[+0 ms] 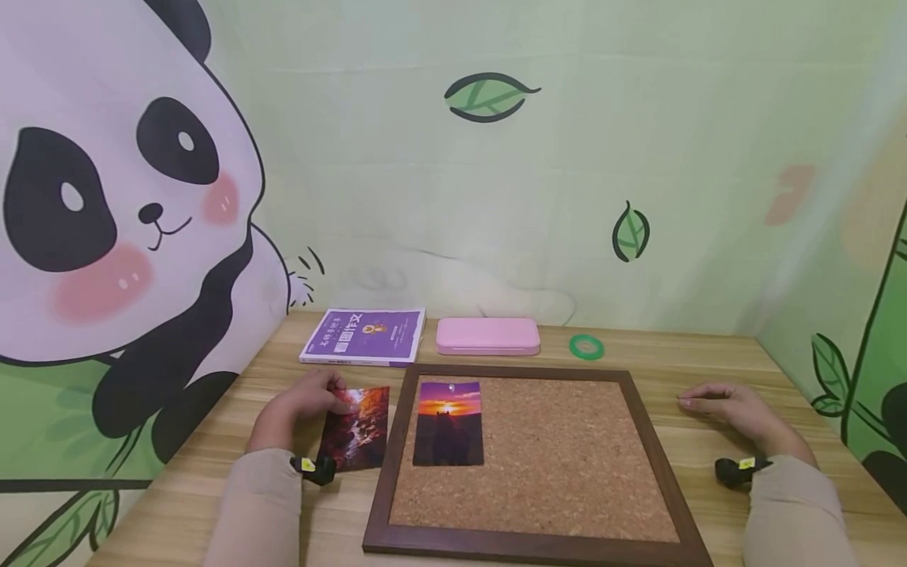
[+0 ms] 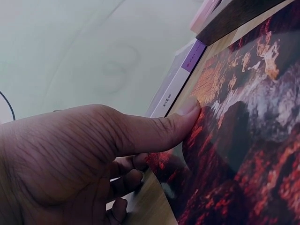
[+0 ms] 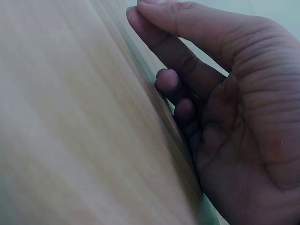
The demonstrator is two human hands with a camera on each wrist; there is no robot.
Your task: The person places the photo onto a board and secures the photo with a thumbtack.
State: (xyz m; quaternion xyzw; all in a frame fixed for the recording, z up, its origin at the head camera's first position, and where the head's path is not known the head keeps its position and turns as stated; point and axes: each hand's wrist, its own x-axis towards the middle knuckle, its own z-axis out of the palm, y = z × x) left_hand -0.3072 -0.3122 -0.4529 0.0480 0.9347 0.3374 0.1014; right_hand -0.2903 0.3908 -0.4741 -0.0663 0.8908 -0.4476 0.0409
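Note:
My left hand (image 1: 306, 400) pinches the left edge of a photo print (image 1: 364, 433) of a red-leaved stream, left of a framed cork board (image 1: 560, 457). In the left wrist view the thumb lies on top of the print (image 2: 243, 140), with the other fingers at or below its edge. A sunset photo (image 1: 448, 433) is on the board's upper left, with a small clear pin (image 1: 451, 387) at its top. To the right of the board, my right hand (image 1: 740, 411) rests on the table, fingers loosely bent, thumb near the index fingertip, holding nothing.
Along the back of the wooden table (image 1: 680, 354) lie a purple book (image 1: 390, 346), a pink case (image 1: 487, 337) and a green tape roll (image 1: 586, 346). A wall cloth with a printed panda (image 1: 142, 189) stands behind. The board's dark frame (image 1: 524, 546) makes a raised edge.

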